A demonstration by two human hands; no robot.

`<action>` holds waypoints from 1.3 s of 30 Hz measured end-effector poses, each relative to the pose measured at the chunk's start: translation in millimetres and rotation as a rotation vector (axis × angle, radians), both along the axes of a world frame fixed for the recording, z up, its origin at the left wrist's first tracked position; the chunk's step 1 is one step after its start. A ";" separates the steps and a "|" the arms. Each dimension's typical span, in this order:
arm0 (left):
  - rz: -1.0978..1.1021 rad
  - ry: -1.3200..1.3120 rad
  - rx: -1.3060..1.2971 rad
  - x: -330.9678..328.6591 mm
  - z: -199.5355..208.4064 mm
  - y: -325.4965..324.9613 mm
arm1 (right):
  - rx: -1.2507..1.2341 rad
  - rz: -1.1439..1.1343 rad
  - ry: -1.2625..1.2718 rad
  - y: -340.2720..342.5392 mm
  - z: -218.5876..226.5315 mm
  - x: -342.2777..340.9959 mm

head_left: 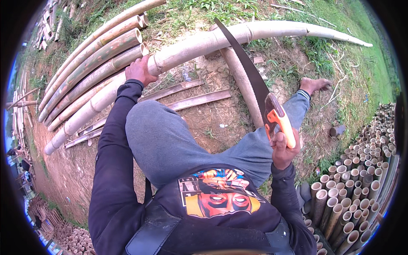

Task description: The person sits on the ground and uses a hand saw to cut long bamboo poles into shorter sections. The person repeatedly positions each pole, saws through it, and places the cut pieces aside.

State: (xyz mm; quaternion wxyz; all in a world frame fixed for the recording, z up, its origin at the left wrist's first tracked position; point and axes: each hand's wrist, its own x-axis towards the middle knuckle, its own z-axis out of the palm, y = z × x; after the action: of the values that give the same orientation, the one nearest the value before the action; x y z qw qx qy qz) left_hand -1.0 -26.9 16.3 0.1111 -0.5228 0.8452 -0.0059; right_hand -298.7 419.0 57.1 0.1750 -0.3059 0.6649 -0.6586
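A long pale bamboo pole [191,48] runs from the lower left to the far right across the ground. My left hand [141,71] is closed around it, left of the middle. In my right hand [284,151] is a hand saw [248,59], gripped by its orange handle. Its dark toothed blade points up and away, and its tip overlaps the pole in view; whether it touches cannot be told. Beneath the pole lies a thicker bamboo piece [242,87], slanting toward my outstretched leg.
Several cut bamboo poles [106,49] lie side by side at the far left. Split bamboo strips [199,100] rest on the dirt before my knee. Many short bamboo lengths [348,204] stand bundled upright at the near right. A short dark piece [337,130] lies by my foot.
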 end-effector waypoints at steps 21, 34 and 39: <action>0.015 -0.009 -0.008 -2.3 2.0 0.6 | -0.201 0.074 0.088 -190.4 -64.9 -3.0; -0.010 0.006 -0.013 1.0 -8.0 -2.4 | 0.109 0.067 0.118 -30.1 -33.7 22.0; -0.022 0.020 -0.039 2.9 -7.9 -1.9 | 0.001 0.130 0.111 -188.9 -62.1 -7.9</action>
State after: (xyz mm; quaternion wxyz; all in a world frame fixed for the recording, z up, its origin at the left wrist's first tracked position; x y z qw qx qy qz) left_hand 1.9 -28.9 8.4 0.0922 -0.5157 0.8516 -0.0182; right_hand -306.7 230.0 -4.9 0.1805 -0.3845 0.6525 -0.6275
